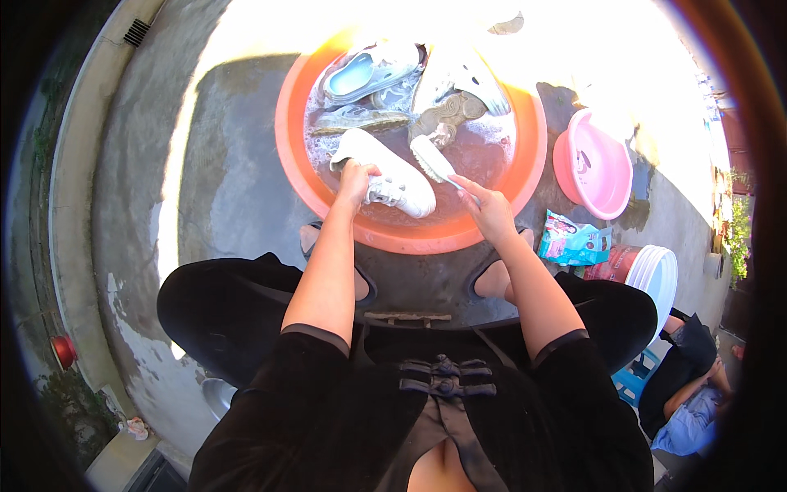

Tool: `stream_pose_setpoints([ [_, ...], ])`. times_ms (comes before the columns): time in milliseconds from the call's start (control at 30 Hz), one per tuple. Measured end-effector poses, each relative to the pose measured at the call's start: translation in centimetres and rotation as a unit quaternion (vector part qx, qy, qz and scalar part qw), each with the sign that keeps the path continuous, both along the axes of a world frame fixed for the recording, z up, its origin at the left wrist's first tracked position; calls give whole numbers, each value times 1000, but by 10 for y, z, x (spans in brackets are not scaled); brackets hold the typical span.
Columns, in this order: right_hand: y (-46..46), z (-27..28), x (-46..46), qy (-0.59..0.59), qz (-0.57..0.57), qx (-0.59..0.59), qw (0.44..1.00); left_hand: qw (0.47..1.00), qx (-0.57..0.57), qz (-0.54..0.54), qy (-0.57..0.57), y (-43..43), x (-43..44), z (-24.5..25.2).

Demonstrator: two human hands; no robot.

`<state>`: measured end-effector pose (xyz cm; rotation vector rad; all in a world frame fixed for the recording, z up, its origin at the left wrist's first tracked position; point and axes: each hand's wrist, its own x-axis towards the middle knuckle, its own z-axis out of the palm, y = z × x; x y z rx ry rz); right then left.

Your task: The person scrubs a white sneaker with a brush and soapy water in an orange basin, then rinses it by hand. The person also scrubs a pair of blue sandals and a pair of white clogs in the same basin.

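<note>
My left hand (356,182) grips a white lace-up shoe (393,163) by its opening, above the near side of a large orange basin (289,132). In my right hand (489,206) is the handle of a white scrubbing brush (432,158); its bristles face the shoe but stand apart from it. Sudsy, murky water fills the basin. At its far side lie a pale blue clog (350,77), a white clog (482,83) and a shoe with its brown patterned sole (452,117) turned up. Another soaked shoe (359,119) rests at the left.
Right of the basin stand a pink basin (605,166), a teal printed bag (572,240) and a white-rimmed bucket (655,289) on its side. Another person (682,381) sits at the lower right by a blue stool (636,378). A raised concrete kerb (74,203) runs along the left.
</note>
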<state>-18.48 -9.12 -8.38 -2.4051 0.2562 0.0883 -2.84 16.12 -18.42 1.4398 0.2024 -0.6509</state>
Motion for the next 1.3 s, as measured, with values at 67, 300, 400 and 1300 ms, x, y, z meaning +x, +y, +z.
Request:
stream_pose_setpoints([
  [67, 22, 11, 9, -10, 82, -76, 994, 998, -55, -19, -25, -1, 4, -12],
  [300, 53, 13, 75, -83, 90, -190, 974, 993, -98, 20, -66, -38, -8, 18],
  [400, 56, 27, 23, -50, 97, -169, 980, 993, -77, 68, -58, -23, 7, 12],
  [1300, 33, 54, 21, 198, -89, -108, 970, 999, 18, 30, -35, -35, 6, 10],
])
